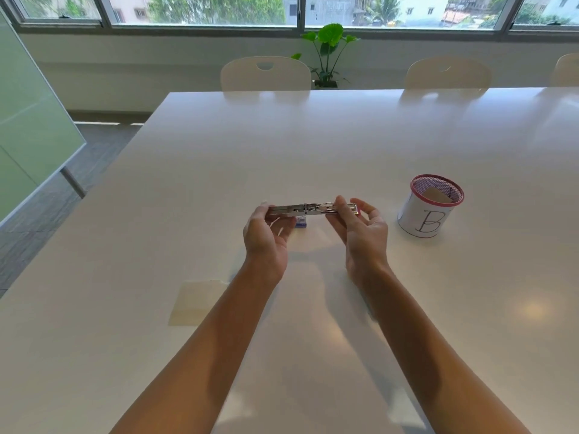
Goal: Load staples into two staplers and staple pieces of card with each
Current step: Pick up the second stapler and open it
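A silver metal stapler [308,209] is swung open flat and held level above the white table [313,145]. My left hand [266,236] grips its left end, thumb on top. My right hand [360,228] pinches its right end between thumb and fingertips. Just behind and below the stapler a small blue and white staple box [301,223] stands on the table, partly hidden by my left hand. A pale piece of card [195,303] lies flat near my left forearm.
A mesh pen cup [430,206] with a red rim and a letter B label stands to the right, with a brown card inside. White chairs [265,73] line the table's far edge. A green plant [327,48] stands by the window.
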A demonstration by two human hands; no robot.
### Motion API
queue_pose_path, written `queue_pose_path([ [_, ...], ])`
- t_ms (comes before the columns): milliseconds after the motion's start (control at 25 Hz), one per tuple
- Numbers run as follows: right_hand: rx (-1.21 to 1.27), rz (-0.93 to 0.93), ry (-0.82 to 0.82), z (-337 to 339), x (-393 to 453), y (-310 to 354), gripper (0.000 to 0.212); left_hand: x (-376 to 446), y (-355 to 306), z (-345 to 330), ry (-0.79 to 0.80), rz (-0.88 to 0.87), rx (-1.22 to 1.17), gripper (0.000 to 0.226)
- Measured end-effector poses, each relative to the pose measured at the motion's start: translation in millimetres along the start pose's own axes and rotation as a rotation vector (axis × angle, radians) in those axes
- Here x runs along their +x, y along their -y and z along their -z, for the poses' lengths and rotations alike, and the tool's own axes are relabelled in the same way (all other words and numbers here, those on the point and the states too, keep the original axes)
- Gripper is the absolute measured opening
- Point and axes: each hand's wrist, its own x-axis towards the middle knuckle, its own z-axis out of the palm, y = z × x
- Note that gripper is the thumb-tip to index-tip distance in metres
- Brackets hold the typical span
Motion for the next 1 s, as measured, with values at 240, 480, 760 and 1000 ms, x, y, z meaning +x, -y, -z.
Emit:
queue_pose_path([
  [240, -0.140, 0.122, 0.064, 10, 18, 32, 0.025, -3, -3, 12, 0.199, 0.239, 0.362, 0.013],
  [480, -0.413, 0.034, 0.231, 6, 25, 47, 0.012, -13, 4, 10, 0.441, 0.379, 0.747, 0.042],
  [760, -0.556, -0.185, 0.403, 2, 23, 33, 0.020, -23, 18, 16, 0.517, 0.597, 0.362, 0.054],
  [1000, -0.823, -0.075, 0.496, 1, 19, 6, 0.016, -22, 27, 19, 0.449, 0.565, 0.191, 0.045],
])
